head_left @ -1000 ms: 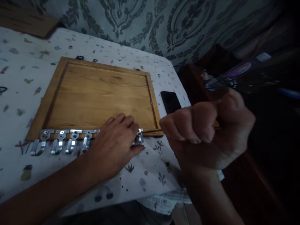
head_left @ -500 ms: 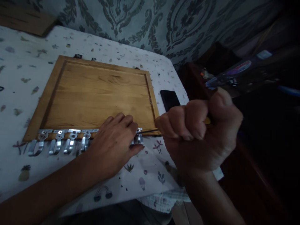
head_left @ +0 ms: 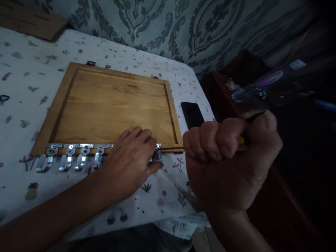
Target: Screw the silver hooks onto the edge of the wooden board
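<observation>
1. My right hand (head_left: 228,164), at right of the frame, is clenched around the screwdriver (head_left: 172,149); a bit of yellow shows inside the fist, and the thin shaft points to the left.
2. My left hand (head_left: 132,162), at lower centre, is bent over the lower edge of the wooden panel (head_left: 115,108), with the thumb against the end hook (head_left: 158,154). The palm side is hidden, so I cannot tell how firmly it grips.
3. The panel lies flat on the table (head_left: 173,192), from left to centre of the frame. Four metal hooks (head_left: 70,157) show along its lower edge, left of my hand; others may be under it.
4. The shaft runs low, almost along the panel edge, to the end hook. In my judgement, the tip could slip off the screw if this angle is too flat.
5. My fingers are just beside the tip; such a slip could hurt them or scratch the wood.
6. If my left hand presses too weakly, the hook could turn crooked.
7. The dark phone (head_left: 193,114), right of the panel, is near my fist; a wide elbow swing could push it.
</observation>
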### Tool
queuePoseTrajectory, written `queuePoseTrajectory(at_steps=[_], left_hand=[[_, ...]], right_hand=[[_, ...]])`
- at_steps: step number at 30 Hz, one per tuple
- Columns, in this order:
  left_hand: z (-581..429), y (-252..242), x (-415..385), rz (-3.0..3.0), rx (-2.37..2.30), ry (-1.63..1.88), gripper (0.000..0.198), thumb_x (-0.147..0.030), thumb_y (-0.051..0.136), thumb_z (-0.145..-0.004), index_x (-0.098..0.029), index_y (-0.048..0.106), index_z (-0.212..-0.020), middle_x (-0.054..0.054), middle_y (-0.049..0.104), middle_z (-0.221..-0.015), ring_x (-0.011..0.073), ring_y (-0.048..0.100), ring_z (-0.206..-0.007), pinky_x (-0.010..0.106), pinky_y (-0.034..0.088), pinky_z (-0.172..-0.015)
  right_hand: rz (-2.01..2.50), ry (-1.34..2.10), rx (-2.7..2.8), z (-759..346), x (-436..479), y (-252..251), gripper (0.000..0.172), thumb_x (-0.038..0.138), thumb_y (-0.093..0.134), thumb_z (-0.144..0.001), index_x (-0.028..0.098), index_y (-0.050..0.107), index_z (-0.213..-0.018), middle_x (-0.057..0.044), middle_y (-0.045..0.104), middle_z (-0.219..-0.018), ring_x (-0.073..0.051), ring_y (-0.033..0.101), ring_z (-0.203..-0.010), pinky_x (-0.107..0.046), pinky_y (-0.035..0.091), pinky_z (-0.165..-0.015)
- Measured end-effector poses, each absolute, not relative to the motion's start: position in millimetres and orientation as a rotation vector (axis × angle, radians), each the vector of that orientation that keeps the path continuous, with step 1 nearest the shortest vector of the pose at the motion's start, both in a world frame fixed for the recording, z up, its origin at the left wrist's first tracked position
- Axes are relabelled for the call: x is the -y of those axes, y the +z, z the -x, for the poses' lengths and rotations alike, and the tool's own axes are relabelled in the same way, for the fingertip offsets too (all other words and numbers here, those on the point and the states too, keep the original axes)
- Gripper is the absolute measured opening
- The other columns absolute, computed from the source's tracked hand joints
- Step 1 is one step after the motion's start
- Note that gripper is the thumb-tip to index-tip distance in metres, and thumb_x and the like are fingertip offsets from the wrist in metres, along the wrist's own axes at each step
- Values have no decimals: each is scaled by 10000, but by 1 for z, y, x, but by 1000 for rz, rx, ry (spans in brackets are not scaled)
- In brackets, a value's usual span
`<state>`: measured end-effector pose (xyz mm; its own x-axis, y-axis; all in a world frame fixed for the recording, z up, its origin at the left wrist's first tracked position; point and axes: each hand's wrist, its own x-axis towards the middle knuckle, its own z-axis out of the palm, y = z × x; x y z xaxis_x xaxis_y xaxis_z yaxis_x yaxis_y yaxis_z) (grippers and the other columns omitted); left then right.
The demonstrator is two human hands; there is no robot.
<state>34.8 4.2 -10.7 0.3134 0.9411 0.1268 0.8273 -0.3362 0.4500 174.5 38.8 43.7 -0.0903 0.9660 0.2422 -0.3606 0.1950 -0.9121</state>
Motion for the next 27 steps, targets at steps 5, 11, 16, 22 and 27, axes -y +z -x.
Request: queuePoseTrajectory(at_steps=[5,11,16,22,27], left_hand=[[-34,-11,-5,-2310,-1576,533,256,-333,785,-840,-127,673,-942,73,645,-974,291,591,-982,455,480,-839],[-34,-12,-3,-2315,-1556,585,244,-341,773,-854,-134,677,-940,68,644,-971,294,585,-989,463,480,-834],[-35,-10,-4,-2319,-1564,576,240,-330,793,-833,-137,673,-910,70,642,-938,293,594,-952,458,489,-815],[-34,-12,-4,-2324,-1569,580,236,-328,784,-838,-137,677,-927,68,637,-940,295,590,-969,463,493,-835],[-35,-12,-4,-2321,-1578,542,248,-348,769,-851,-144,666,-947,71,636,-969,289,583,-982,458,488,-848]], right_hand=[[623,1397,1288,-181,-43,46,527,344,636,-909,186,414,-457,56,299,-422,-61,296,-387,-227,316,-412],[567,1500,1398,-189,-44,47,578,317,585,-978,173,379,-458,59,314,-413,-55,300,-374,-222,283,-403],[506,1435,1255,-190,-50,49,571,235,603,-901,165,231,-474,72,189,-408,-40,206,-346,-201,224,-355],[538,1403,1207,-184,-52,45,535,214,591,-875,171,234,-479,70,173,-419,-40,203,-343,-207,232,-353],[532,1390,1196,-182,-52,42,516,222,603,-875,176,270,-483,72,173,-410,-45,195,-337,-211,223,-350]])
